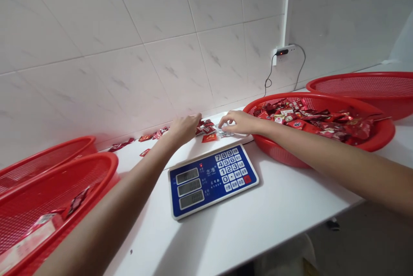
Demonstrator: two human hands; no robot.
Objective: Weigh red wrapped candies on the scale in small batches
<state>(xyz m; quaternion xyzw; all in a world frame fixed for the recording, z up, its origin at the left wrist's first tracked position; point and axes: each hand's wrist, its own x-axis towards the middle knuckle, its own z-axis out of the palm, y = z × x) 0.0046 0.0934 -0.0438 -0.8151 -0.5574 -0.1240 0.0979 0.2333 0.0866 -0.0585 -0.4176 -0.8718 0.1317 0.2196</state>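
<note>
A kitchen-type digital scale with a blue keypad panel (213,181) stands on the white table, its white weighing plate (187,152) behind the panel. Small red wrapped packets (206,129) lie on the plate between my hands. My left hand (186,129) is at the left of this pile, fingers bunched against the packets; the fingertips and anything in them are hidden. From the right, my right hand (239,122) reaches over the plate, thumb and fingers curved and apart around a silvery clear packet (226,132), which it seems to touch without a closed grip.
Right of the scale, a red basket (274,149) holds many red packets, with another red basket (358,84) behind it. Two red baskets (106,166) stand at the left. Loose packets (121,144) lie along the wall. A wall socket (284,52) has a hanging cable.
</note>
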